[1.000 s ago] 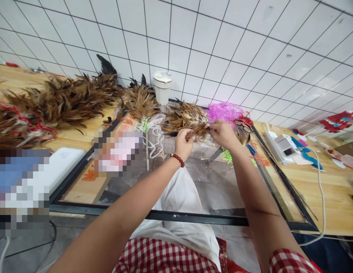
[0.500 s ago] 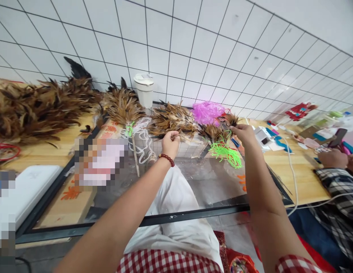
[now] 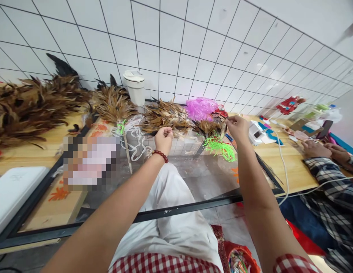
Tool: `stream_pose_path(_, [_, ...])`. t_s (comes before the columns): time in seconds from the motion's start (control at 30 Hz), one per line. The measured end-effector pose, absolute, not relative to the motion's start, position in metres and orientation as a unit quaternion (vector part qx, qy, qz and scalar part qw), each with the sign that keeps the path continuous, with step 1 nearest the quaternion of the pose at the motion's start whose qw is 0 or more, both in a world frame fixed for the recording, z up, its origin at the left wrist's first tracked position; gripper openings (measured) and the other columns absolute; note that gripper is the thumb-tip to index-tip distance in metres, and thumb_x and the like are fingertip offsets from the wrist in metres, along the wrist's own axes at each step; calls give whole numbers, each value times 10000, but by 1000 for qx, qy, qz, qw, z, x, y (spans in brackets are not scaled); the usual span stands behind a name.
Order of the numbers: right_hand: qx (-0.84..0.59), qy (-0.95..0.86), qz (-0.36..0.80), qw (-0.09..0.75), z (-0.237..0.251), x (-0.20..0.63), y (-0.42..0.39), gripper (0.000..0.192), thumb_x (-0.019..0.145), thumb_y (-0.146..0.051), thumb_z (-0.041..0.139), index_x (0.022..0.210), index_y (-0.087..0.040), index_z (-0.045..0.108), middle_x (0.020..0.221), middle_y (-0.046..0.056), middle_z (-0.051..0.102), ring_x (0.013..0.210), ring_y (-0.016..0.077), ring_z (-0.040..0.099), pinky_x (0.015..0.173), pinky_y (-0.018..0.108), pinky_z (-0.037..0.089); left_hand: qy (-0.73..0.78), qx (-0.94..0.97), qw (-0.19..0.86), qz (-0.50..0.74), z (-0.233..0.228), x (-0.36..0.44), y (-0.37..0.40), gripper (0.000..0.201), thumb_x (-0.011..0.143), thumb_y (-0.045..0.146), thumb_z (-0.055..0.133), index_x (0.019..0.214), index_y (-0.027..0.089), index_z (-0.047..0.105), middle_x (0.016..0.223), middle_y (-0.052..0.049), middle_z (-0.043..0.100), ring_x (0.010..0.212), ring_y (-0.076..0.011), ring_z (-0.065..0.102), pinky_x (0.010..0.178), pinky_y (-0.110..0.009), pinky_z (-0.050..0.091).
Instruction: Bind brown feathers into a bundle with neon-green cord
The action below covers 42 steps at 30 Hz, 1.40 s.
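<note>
Moved since 1 s ago: right hand (image 3: 238, 128), from close beside left hand (image 3: 164, 139) out to the far side of the green strings (image 3: 220, 147); hands now well apart. View swung to the right too, bringing in a co-worker's hands (image 3: 316, 149) and plaid sleeve (image 3: 330, 176).

Hands, qty 2. Left: at near edge of loose feather pile (image 3: 166, 115), fingertips pressed to thumb. Right: just beside small feather tuft (image 3: 208, 127), near red cord (image 3: 221, 112), fingers likewise drawn together. Too small at this range to tell if either pinches a thin feather.

Feathers, brown/black:
– Bound bundle (image 3: 115, 104), qty 1, on thin stick (image 3: 127, 153), w/ green tie (image 3: 121, 127); lies back L of the glass, by lidded cup (image 3: 135, 90). Looks made up.
– Large feather mass (image 3: 31, 104), far L on wooden worktop (image 3: 55, 134); too crowded for a count.
– Loose pile, centre back of glass top (image 3: 188, 174); no tie or stick visible. Judged still to be worked.
– Small tuft, R of pile, behind green strings, touching or overlapping them; seems part-sorted at most.

Sundries: white strips (image 3: 138, 140), loose, beside stick; pink plastic (image 3: 202, 109), behind pile and tuft.

Progress, est.: one bundle finished-looking; sorting of loose stock under way, a fair qty left.
</note>
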State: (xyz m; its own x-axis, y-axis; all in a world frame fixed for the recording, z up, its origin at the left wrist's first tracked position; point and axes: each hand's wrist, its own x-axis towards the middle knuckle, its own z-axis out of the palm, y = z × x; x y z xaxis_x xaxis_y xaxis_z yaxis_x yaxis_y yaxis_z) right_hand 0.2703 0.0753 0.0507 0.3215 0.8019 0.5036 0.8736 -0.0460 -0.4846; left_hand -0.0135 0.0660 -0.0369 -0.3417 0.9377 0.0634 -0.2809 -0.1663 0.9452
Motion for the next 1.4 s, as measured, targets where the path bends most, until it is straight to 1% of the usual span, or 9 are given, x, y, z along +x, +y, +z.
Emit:
stream_pose_path(0.1, [-653, -651, 13, 386, 53, 236, 68, 238, 751, -315, 611, 882, -168, 745, 780, 50, 719, 717, 175, 628, 689, 276, 455, 464, 333, 432, 698, -31, -14, 63, 159, 696, 69, 556, 825, 156, 587, 758, -2, 595, 563, -61, 528, 536, -178, 461])
stream_pose_path(0.2, [-599, -741, 74, 294, 36, 190, 67, 162, 757, -257, 618, 823, -202, 754, 775, 26, 727, 737, 166, 636, 724, 263, 454, 466, 335, 406, 711, -27, -14, 60, 191, 710, 69, 545, 871, 166, 579, 851, -11, 610, 535, -46, 518, 508, -172, 446])
stream_pose_path(0.43, [-599, -750, 99, 262, -17, 122, 75, 201, 777, -320, 658, 935, -217, 728, 924, 75, 698, 857, 199, 606, 770, 284, 425, 453, 395, 415, 683, -28, -8, 53, 164, 726, 90, 532, 856, 161, 604, 798, -4, 617, 536, -59, 519, 567, -201, 457])
stream_pose_path(0.57, [-576, -720, 150, 356, -29, 121, 73, 56, 767, -237, 637, 726, -216, 668, 790, 33, 641, 788, 172, 552, 735, 274, 400, 463, 439, 407, 653, -30, -4, 50, 119, 695, 84, 551, 750, 156, 627, 710, 1, 618, 562, -79, 549, 577, -205, 447])
stream_pose_path(0.67, [-520, -629, 280, 505, -34, 124, 69, 204, 752, -353, 642, 640, -208, 552, 622, -23, 531, 621, 127, 467, 628, 254, 377, 464, 437, 417, 648, -31, -3, 50, 120, 679, 71, 570, 743, 153, 631, 695, 2, 624, 584, -88, 574, 587, -210, 460])
stream_pose_path(0.77, [-452, -545, 412, 573, -38, 121, 65, 294, 699, -446, 675, 650, -205, 513, 568, -49, 499, 546, 98, 422, 571, 240, 355, 463, 409, 466, 633, -32, -3, 51, 82, 685, 86, 606, 744, 141, 625, 666, 4, 622, 571, -92, 585, 578, -220, 480])
stream_pose_path(0.93, [-400, -468, 521, 591, -38, 114, 60, 343, 607, -447, 749, 680, -196, 526, 578, -48, 532, 546, 83, 456, 564, 227, 364, 466, 404, 511, 598, -30, -4, 49, 32, 727, 125, 621, 734, 115, 650, 645, -13, 635, 565, -93, 605, 579, -229, 501])
stream_pose_path(1.2, [-381, -478, 535, 583, -33, 118, 59, 397, 563, -482, 776, 579, -201, 496, 506, -73, 403, 497, 69, 330, 511, 236, 290, 449, 414, 560, 560, -24, -1, 43, 155, 635, 137, 740, 767, 105, 665, 624, -22, 659, 516, -100, 604, 513, -222, 489])
stream_pose_path(1.4, [-394, -479, 543, 567, -31, 118, 57, 415, 584, -527, 753, 562, -203, 495, 507, -56, 434, 498, 77, 347, 509, 241, 298, 451, 391, 558, 576, -24, -2, 44, 114, 666, 197, 729, 680, 109, 658, 575, -21, 647, 498, -85, 583, 487, -203, 490])
